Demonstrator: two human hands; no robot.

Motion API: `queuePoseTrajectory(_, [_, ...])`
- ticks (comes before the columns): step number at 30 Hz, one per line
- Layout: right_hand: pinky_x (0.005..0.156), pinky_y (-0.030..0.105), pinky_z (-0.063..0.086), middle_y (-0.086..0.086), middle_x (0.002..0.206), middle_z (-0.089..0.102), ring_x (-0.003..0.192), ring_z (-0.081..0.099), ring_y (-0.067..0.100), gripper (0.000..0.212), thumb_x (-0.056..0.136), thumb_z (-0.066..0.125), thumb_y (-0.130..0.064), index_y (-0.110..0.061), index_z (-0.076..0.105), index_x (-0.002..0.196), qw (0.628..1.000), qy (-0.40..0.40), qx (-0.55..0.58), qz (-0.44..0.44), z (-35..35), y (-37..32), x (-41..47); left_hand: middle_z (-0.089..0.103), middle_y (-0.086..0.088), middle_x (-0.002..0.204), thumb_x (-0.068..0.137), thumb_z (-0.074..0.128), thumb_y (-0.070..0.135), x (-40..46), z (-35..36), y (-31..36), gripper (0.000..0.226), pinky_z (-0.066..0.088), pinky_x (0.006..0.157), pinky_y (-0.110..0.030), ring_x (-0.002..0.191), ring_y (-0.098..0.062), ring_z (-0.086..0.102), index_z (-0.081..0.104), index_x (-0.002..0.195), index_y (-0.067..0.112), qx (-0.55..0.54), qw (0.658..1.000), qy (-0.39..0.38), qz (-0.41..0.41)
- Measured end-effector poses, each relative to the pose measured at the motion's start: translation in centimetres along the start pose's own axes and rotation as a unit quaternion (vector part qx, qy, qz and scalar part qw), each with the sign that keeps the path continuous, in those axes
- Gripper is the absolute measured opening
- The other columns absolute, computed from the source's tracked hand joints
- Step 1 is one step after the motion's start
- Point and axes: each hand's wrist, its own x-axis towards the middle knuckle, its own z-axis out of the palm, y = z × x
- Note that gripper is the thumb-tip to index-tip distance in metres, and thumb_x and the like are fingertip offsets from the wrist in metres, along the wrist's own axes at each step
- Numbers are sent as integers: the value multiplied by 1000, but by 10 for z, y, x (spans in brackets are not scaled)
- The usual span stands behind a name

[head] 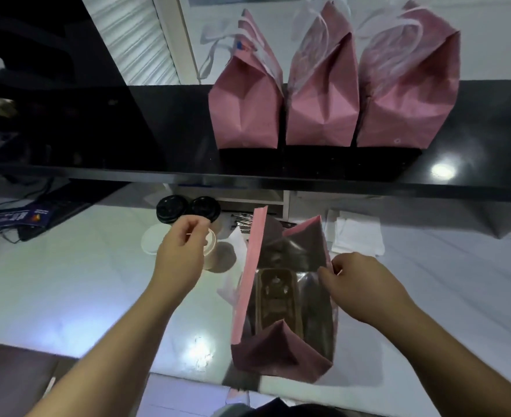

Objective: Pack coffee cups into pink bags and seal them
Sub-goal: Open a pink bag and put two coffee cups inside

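An open pink paper bag (pixel 249 284) stands on the white counter, with a brown cup carrier (pixel 275 296) visible down inside it. My right hand (pixel 356 284) pinches the bag's right rim. My left hand (pixel 182 254) hovers with curled fingers over a white-lidded cup (pixel 210 251) left of the bag; whether it touches the cup is unclear. Another white lid (pixel 151 240) and two black-lidded cups (pixel 171 207) (pixel 206 207) sit just beyond. Three closed pink bags (pixel 245 106) (pixel 323 94) (pixel 407 91) stand in a row on the black shelf.
The black shelf (pixel 278 176) overhangs the back of the white counter (pixel 82 281). White napkins (pixel 356 233) lie right of the open bag. Cables and a dark device (pixel 34 218) occupy the far left. A brown surface (pixel 7 380) sits at the lower left.
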Motion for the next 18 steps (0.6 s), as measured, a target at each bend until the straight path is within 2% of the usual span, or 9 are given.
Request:
queuePoseTrajectory(1, [46, 22, 46, -3, 57, 66, 50, 65, 12, 46, 98, 50, -50, -23, 66, 65, 1000, -1, -1, 2, 1, 0, 1, 69, 18, 96, 100, 58, 36, 14, -3, -10, 12, 58, 83, -40, 95, -13, 66, 68, 106, 38, 59, 998, -13, 6])
queuePoseTrajectory(2, [47, 23, 48, -3, 57, 66, 50, 65, 12, 46, 98, 50, -51, -23, 66, 65, 1000, -2, -1, 5, 1, -1, 2, 68, 15, 110, 99, 60, 34, 28, -5, -22, 19, 57, 87, -41, 103, -16, 65, 66, 117, 34, 141, 989, -33, 21])
queuePoseTrajectory(4, [47, 22, 46, -4, 57, 66, 50, 65, 11, 47, 97, 51, -53, -24, 66, 64, 1000, 1, -2, 13, 0, -4, 2, 60, -1, 137, 95, 65, 35, 52, -7, -43, 45, 51, 98, -42, 121, -26, 60, 59, 138, 21, 295, 950, -84, 57])
queuePoseTrajectory(6, [49, 22, 47, -6, 59, 67, 53, 65, 10, 44, 98, 51, -52, -26, 67, 66, 1000, 7, -3, 23, -1, -9, 0, 51, -8, 149, 91, 68, 42, 70, -7, -59, 62, 46, 104, -44, 131, -34, 52, 52, 145, 18, 389, 909, -129, 72])
queuePoseTrajectory(8, [52, 25, 53, -8, 64, 69, 56, 66, 10, 41, 99, 51, -51, -27, 69, 71, 999, 11, 2, 37, 0, -15, -1, 48, -9, 149, 85, 72, 49, 85, -6, -71, 72, 46, 102, -45, 133, -35, 48, 48, 145, 16, 461, 870, -154, 82])
queuePoseTrajectory(10, [55, 26, 54, -8, 67, 70, 59, 67, 10, 40, 100, 51, -50, -26, 70, 74, 998, 16, 5, 55, 1, -21, -4, 47, -8, 148, 81, 73, 54, 95, -7, -82, 79, 47, 99, -44, 131, -35, 49, 46, 145, 15, 504, 845, -161, 77])
queuePoseTrajectory(13, [55, 25, 53, -6, 68, 70, 59, 67, 10, 40, 99, 52, -49, -24, 72, 76, 997, 32, 12, 76, 5, -28, -8, 47, -9, 146, 80, 73, 51, 103, -6, -93, 78, 47, 93, -44, 125, -36, 53, 45, 142, 13, 527, 830, -167, 76])
queuePoseTrajectory(16, [52, 23, 48, -5, 67, 70, 59, 67, 9, 40, 98, 52, -49, -24, 71, 73, 995, 47, 11, 90, 10, -34, -12, 55, -12, 136, 80, 72, 44, 107, -4, -96, 67, 47, 89, -44, 118, -38, 57, 45, 133, 13, 506, 842, -171, 73])
queuePoseTrajectory(18, [50, 21, 45, -5, 67, 70, 58, 66, 9, 41, 98, 51, -50, -24, 70, 72, 994, 54, 10, 96, 13, -38, -13, 56, -13, 133, 78, 74, 44, 107, -6, -94, 68, 48, 88, -44, 116, -38, 57, 45, 132, 13, 491, 851, -175, 65])
